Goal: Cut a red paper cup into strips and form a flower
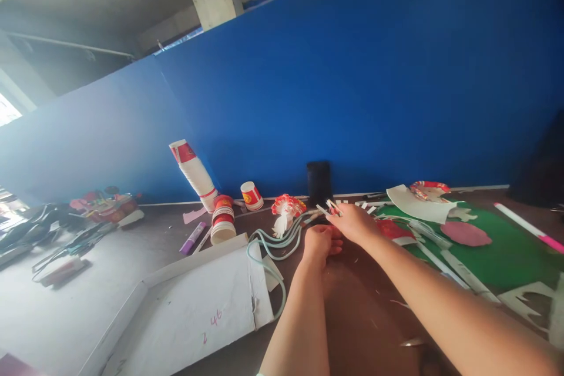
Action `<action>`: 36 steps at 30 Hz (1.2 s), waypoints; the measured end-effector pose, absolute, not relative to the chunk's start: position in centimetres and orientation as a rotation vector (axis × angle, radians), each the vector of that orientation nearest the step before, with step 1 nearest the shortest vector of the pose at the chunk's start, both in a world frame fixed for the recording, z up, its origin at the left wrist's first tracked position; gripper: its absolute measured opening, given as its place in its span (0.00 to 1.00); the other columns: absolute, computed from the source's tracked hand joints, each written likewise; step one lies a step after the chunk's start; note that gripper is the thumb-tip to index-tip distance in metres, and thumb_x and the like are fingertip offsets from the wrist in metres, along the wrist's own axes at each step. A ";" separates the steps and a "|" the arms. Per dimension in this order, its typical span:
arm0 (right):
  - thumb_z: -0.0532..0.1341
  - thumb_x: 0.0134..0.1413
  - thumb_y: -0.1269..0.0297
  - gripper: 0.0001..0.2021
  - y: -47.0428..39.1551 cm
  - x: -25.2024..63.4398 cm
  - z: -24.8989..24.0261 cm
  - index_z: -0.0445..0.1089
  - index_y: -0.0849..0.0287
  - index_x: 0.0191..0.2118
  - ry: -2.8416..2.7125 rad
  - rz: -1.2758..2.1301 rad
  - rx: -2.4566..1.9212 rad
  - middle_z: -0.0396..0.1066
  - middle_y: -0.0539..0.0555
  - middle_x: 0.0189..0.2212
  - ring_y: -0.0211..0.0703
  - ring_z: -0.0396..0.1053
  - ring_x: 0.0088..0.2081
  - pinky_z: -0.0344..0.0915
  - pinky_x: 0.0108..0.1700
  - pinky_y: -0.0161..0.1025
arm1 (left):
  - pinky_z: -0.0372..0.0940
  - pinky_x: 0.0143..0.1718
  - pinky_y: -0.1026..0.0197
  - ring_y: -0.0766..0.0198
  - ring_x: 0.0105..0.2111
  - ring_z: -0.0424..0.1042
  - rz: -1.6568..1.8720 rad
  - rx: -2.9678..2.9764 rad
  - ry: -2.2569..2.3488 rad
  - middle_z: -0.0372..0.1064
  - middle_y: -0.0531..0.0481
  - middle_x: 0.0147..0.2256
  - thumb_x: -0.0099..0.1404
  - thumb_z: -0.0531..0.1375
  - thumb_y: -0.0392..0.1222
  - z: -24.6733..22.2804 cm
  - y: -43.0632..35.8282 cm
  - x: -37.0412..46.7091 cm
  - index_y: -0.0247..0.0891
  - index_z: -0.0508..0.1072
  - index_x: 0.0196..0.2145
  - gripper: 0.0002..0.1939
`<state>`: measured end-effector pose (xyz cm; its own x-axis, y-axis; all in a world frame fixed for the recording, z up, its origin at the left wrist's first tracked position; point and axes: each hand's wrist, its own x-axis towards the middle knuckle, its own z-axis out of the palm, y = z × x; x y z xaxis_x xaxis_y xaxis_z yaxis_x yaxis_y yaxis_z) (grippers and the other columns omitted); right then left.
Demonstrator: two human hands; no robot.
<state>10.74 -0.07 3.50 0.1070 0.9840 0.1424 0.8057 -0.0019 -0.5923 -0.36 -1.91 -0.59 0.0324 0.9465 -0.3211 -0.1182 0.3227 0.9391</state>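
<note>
My left hand (321, 242) is low over the brown table, its fingers curled toward the right; what they hold, if anything, is too small to tell. Just beyond it, my right hand (350, 222) has its fingers closed around a cut paper cup, whose white strips (323, 210) stick out past the fingertips. A red and white paper flower (287, 209) lies left of the hands, near looped pale cables (268, 247). To the right of my right hand is a red and white paper piece (395, 231).
A white box lid (176, 311) lies at the left, with stacked paper cups (198, 176) and a single cup (251, 196) behind. A black object (319, 182) leans on the blue partition (352, 82). Paper scraps and a marker (526, 226) lie around the green mat (506, 258).
</note>
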 end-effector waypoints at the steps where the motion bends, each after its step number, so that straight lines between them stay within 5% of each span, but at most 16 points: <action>1: 0.59 0.51 0.56 0.11 -0.1 10.4 3.4 0.74 0.57 0.32 -1.765 0.385 -1.873 0.75 0.58 0.31 0.50 0.71 0.35 0.56 0.31 0.38 | 0.64 0.21 0.67 0.69 0.21 0.69 1.019 0.878 1.242 0.73 0.43 0.31 0.61 0.57 0.37 -0.6 -1.9 -0.4 0.30 0.72 0.33 0.06; 9: 0.52 0.60 0.57 0.13 -2.3 10.1 1.6 0.72 0.56 0.36 -1.961 0.162 -1.861 0.74 0.56 0.41 0.46 0.72 0.38 0.57 0.32 0.37 | 0.64 0.21 0.66 0.69 0.22 0.67 1.189 0.694 1.220 0.70 0.43 0.28 0.59 0.58 0.61 0.4 -2.1 -1.0 0.31 0.70 0.29 0.25; 14: 0.51 0.61 0.58 0.14 -3.2 10.5 1.6 0.72 0.56 0.36 -2.009 0.136 -1.840 0.73 0.58 0.41 0.48 0.72 0.38 0.58 0.33 0.39 | 0.64 0.20 0.68 0.69 0.24 0.68 1.166 0.723 1.238 0.71 0.45 0.30 0.51 0.63 0.65 0.9 -2.6 -1.2 0.33 0.70 0.30 0.27; 20: 0.50 0.61 0.60 0.15 -3.6 10.6 1.3 0.72 0.58 0.33 -2.026 0.194 -1.801 0.73 0.60 0.41 0.51 0.72 0.37 0.59 0.34 0.40 | 0.64 0.21 0.70 0.72 0.24 0.68 1.125 0.780 1.238 0.71 0.47 0.30 0.54 0.66 0.55 1.3 -3.1 -1.3 0.33 0.71 0.30 0.20; 26: 0.55 0.57 0.58 0.12 -3.0 11.6 1.8 0.74 0.56 0.40 -1.975 0.345 -1.781 0.74 0.58 0.41 0.49 0.72 0.40 0.61 0.35 0.38 | 0.64 0.22 0.71 0.72 0.23 0.67 1.093 0.748 1.205 0.69 0.49 0.25 0.56 0.65 0.39 1.2 -3.2 -1.5 0.33 0.72 0.29 0.08; 30: 0.58 0.54 0.51 0.20 -3.0 13.0 3.2 0.72 0.58 0.47 -1.899 0.424 -1.776 0.75 0.57 0.39 0.48 0.71 0.40 0.62 0.36 0.37 | 0.65 0.24 0.70 0.71 0.23 0.68 1.073 0.702 1.206 0.69 0.50 0.23 0.58 0.62 0.34 1.0 -3.1 -1.6 0.32 0.73 0.30 0.02; 33: 0.55 0.57 0.50 0.18 -4.2 13.2 4.2 0.74 0.58 0.40 -1.694 0.811 -1.660 0.73 0.54 0.32 0.41 0.70 0.31 0.61 0.28 0.33 | 0.65 0.24 0.69 0.70 0.23 0.69 1.058 0.672 1.205 0.70 0.48 0.24 0.59 0.60 0.32 1.1 -3.1 -1.7 0.31 0.73 0.30 0.02; 36: 0.57 0.57 0.58 0.11 -5.8 12.4 4.2 0.71 0.59 0.31 -1.330 1.322 -1.531 0.65 0.49 0.22 0.31 0.59 0.20 0.50 0.18 0.27 | 0.64 0.23 0.69 0.71 0.22 0.67 1.033 0.647 1.193 0.69 0.47 0.24 0.59 0.59 0.31 1.4 -3.2 -1.8 0.30 0.74 0.30 0.04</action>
